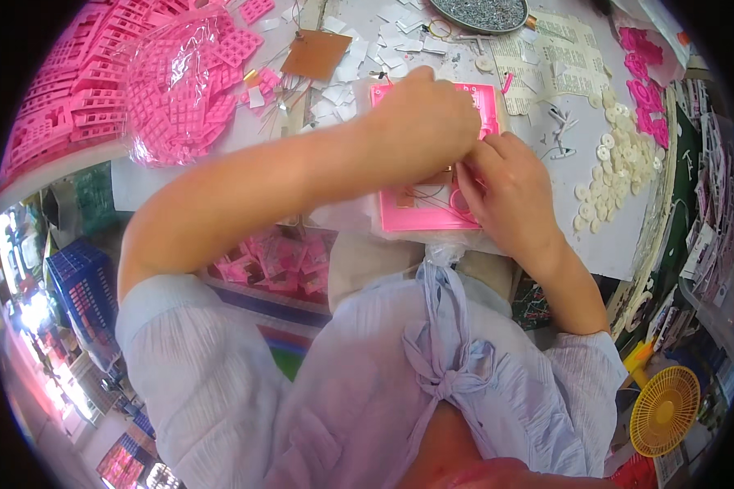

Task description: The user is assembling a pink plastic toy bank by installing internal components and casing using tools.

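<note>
A shallow pink plastic casing (395,218) lies on the table in front of me, with thin wires and a small brown piece (405,198) inside it. My left hand (428,118) reaches over its upper part, fingers curled downward and closed. Its fingertips are hidden behind the back of the hand. From the right, my right hand (510,183) comes over the casing's edge, thumb and forefinger drawn together close to the left fingers. Whatever the two hands pinch is covered from sight. A pink wire loop (462,204) shows beside the right thumb.
Bagged pink keypad pieces (175,98) and stacked pink casings (65,90) fill the left. Beyond are a brown square board (316,54), scattered white pieces (395,37) and a dish of screws (485,12). White round discs (607,167) lie at right, near a yellow fan (665,410).
</note>
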Demonstrator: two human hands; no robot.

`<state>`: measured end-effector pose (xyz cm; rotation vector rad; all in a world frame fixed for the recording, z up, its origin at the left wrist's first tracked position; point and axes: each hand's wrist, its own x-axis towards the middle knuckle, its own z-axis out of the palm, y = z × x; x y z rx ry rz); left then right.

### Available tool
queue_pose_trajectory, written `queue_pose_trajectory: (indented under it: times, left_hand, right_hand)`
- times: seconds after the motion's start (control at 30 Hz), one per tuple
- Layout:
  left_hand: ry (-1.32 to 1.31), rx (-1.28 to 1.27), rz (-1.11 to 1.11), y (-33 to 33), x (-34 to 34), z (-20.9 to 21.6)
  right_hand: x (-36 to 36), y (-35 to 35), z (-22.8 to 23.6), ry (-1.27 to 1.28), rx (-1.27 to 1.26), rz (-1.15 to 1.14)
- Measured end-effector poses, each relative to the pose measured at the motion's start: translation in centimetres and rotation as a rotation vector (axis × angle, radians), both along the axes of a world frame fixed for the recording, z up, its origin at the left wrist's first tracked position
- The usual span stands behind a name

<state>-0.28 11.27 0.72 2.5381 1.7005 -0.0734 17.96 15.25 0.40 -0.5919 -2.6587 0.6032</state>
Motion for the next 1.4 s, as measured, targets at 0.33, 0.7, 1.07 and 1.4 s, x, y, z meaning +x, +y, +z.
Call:
queue_pose_trajectory:
  times: [0.33, 0.7, 1.07, 1.4]
  left_hand:
    - [-0.101, -0.522, 0.187, 6.0, -1.7, 2.1]
    - [-0.125, -0.305, 0.1, 3.6, -2.3, 1.2]
    - [-0.635, 0.181, 0.252, -2.9, -2.9, -2.1]
    - [-0.563, 0.18, 0.234, -3.5, -2.2, -2.5]
  right_hand:
    - [-2.3, 3.1, 2.3, -0.338, 0.309, 0.168]
    - [-2.3, 4.1, 2.8, -0.251, 0.053, 0.244]
    - [-1.4, 3.2, 0.8, -0.036, -0.213, 0.067]
    - [-1.9, 4.3, -1.3, 0.043, -0.047, 0.052]
